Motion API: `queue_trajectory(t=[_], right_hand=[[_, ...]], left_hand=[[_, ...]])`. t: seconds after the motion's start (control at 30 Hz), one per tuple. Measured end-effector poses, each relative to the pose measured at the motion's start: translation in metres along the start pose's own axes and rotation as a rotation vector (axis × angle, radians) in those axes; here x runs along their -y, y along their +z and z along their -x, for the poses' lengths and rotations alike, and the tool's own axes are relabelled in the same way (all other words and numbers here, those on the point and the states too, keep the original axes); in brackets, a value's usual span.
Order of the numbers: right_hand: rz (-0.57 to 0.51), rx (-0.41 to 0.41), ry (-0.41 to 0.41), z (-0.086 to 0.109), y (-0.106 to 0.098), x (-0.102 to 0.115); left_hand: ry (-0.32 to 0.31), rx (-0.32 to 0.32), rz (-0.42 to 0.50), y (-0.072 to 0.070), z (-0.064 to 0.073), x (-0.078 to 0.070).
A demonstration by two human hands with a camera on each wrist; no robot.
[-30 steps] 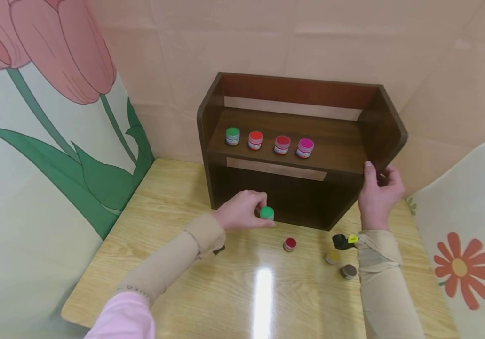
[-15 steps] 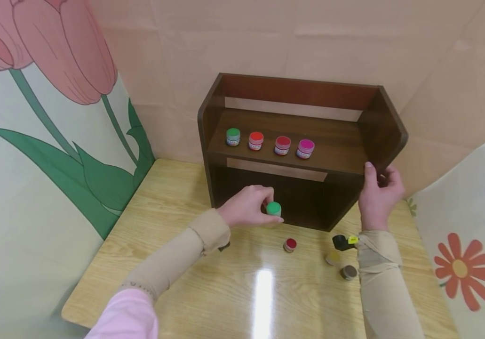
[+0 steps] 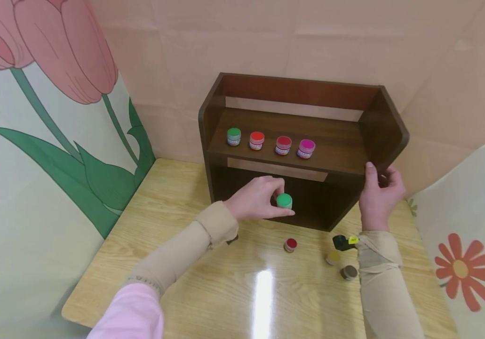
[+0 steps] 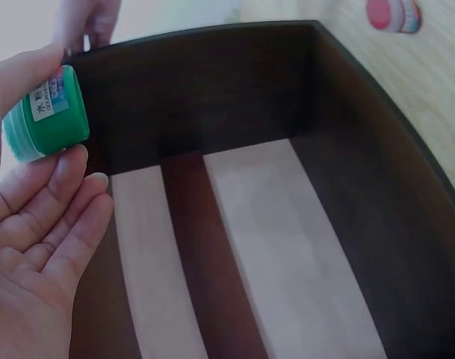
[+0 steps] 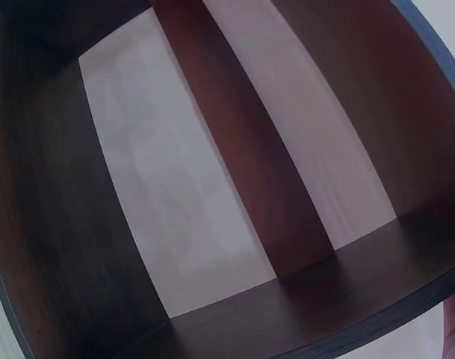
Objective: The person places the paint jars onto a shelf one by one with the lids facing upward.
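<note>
My left hand pinches a small paint jar with a green lid between thumb and fingers, in front of the lower opening of a dark brown shelf unit. The left wrist view shows this jar tipped on its side, its printed label facing the camera. My right hand grips the front edge of the unit's right side panel, thumb at the front. On the upper board stand a green jar, an orange-red jar, a red jar and a magenta jar, in a row.
On the wooden table before the unit sit a red-lidded jar, a yellow jar and a dark brown jar. A black wrist device with a yellow tag juts from the right sleeve. Fabric-like walls surround the table.
My left hand has moved right and slightly up along the front of the unit, carrying the green-lidded paint jar. My right hand keeps its hold on the side panel.
</note>
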State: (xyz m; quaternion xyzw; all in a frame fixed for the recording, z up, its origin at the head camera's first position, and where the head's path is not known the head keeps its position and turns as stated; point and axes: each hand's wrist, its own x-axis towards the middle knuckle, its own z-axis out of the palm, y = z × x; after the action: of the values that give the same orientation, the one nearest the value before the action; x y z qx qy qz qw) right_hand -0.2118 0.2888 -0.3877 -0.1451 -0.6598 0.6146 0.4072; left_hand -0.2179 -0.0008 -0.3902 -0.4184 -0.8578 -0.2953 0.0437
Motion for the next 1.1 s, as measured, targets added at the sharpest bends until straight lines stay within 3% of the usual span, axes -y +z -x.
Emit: queue_trajectory(t=[0.43, 0.83, 1.1], right_hand=[[-0.018, -0.013, -0.013, 0.003, 0.0, 0.004], [0.004, -0.008, -0.014, 0.003, -0.001, 0.003], [-0.01, -0.008, -0.014, 0.002, 0.0, 0.002]], left_hand=[[0.099, -0.036, -0.018, -0.011, -0.019, -0.016], [0.16, -0.021, -0.03, -0.02, -0.041, -0.035], [0.239, -0.067, -0.083, -0.029, -0.058, -0.043]])
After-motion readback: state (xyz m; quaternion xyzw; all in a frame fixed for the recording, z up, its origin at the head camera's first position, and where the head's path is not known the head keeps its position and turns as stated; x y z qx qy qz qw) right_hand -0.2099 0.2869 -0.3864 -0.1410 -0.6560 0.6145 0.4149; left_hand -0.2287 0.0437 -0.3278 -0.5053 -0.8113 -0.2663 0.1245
